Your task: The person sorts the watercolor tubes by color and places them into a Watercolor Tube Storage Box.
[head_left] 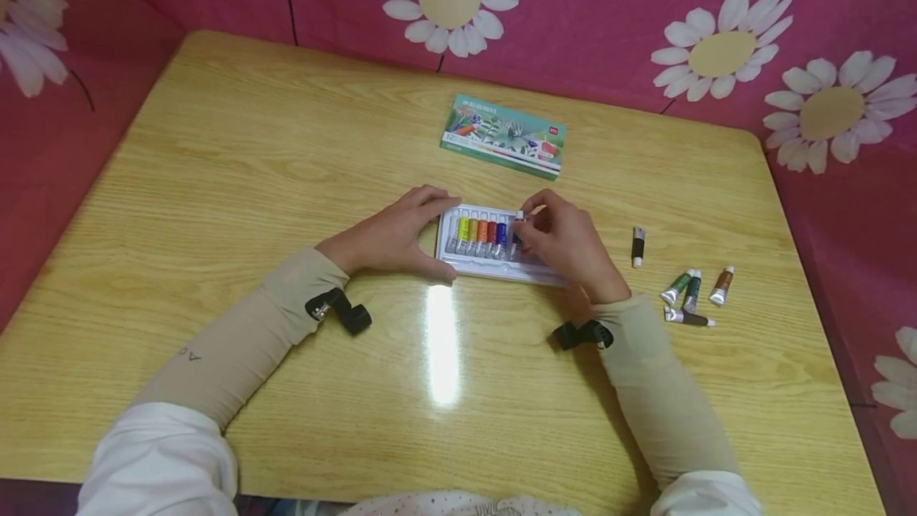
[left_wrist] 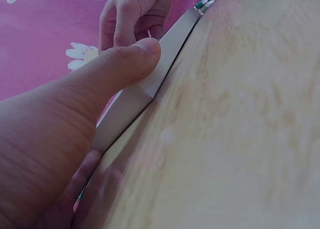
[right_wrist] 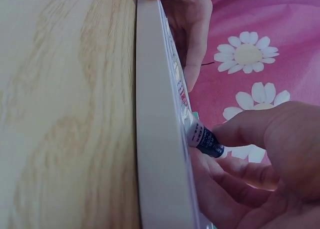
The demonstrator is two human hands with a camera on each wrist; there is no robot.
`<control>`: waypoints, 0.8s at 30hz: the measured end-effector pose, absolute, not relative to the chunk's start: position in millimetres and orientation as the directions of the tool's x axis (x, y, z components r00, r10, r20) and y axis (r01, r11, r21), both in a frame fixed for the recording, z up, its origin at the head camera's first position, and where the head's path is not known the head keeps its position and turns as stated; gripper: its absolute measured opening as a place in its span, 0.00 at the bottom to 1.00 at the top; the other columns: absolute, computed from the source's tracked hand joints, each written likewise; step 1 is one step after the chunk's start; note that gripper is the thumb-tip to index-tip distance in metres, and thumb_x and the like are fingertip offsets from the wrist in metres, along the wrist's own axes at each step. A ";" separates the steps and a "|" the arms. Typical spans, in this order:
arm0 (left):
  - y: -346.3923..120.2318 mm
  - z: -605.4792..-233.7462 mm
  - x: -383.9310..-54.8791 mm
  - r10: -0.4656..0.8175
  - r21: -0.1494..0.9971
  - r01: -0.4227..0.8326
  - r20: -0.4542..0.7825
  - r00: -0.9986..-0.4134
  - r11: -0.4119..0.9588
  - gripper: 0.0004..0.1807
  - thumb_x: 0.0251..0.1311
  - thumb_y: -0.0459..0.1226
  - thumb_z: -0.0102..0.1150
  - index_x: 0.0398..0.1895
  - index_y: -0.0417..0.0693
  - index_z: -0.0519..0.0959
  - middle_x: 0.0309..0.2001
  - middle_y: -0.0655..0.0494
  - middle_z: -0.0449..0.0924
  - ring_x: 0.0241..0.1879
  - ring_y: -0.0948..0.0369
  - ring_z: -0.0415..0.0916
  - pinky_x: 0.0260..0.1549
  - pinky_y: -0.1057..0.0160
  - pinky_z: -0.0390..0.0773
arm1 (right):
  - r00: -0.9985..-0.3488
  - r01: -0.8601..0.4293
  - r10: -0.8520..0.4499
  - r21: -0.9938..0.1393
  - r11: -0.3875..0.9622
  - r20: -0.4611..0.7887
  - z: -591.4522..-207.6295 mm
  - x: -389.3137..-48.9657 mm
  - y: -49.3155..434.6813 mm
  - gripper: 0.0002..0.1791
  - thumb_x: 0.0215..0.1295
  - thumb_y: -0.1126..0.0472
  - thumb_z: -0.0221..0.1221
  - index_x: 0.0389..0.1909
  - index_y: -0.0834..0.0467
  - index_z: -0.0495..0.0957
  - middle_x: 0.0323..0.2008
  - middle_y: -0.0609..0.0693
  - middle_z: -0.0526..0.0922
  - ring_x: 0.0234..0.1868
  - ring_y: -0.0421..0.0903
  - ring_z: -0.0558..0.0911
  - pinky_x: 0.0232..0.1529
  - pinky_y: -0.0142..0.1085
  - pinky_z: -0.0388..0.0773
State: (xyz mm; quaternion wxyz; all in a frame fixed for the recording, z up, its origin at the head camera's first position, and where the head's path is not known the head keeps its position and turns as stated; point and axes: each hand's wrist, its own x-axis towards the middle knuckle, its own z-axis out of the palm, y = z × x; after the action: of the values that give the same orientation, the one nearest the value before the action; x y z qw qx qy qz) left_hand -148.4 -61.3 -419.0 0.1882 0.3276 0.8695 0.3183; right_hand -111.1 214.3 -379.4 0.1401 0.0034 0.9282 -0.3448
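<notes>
Dark paint tube pinched at the three o'clock side of a white tray
The right hand holds the dark paint tube between thumb and fingers, its silvery end perhaps in the white tray, though the hand hides much there; the left hand, at the tray's nine o'clock, spans that end widely, gripping it between thumb and fingers. Coloured tubes lie in a row between; the green box sits at twelve, loose tubes between three and four, all on the wooden table
</notes>
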 end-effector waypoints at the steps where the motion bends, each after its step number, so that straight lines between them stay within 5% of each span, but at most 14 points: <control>1: -61.3 -418.9 -148.3 0.690 0.677 0.450 -0.119 -0.714 0.582 0.65 0.43 0.69 0.75 0.83 0.57 0.56 0.80 0.54 0.55 0.79 0.54 0.55 0.80 0.49 0.61 | -0.962 0.100 -0.090 -0.635 0.766 -0.260 -379.6 -110.7 214.0 0.16 0.73 0.52 0.61 0.55 0.54 0.73 0.38 0.55 0.85 0.31 0.46 0.86 0.35 0.33 0.83; 24: -60.8 -419.1 -147.9 0.687 0.674 0.451 -0.116 -0.717 0.585 0.64 0.44 0.68 0.75 0.83 0.57 0.56 0.79 0.55 0.56 0.79 0.55 0.56 0.79 0.50 0.61 | -0.978 0.061 -0.056 -0.538 0.841 -0.199 -380.2 -106.1 200.9 0.15 0.73 0.54 0.63 0.54 0.58 0.79 0.46 0.56 0.86 0.41 0.49 0.83 0.42 0.36 0.81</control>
State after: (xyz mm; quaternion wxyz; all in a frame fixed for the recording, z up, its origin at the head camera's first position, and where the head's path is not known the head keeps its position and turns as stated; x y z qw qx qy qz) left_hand -147.9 -60.8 -419.1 0.1859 0.3270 0.8706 0.3171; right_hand -106.1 200.9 -380.2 0.1039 0.0014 0.9538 -0.2819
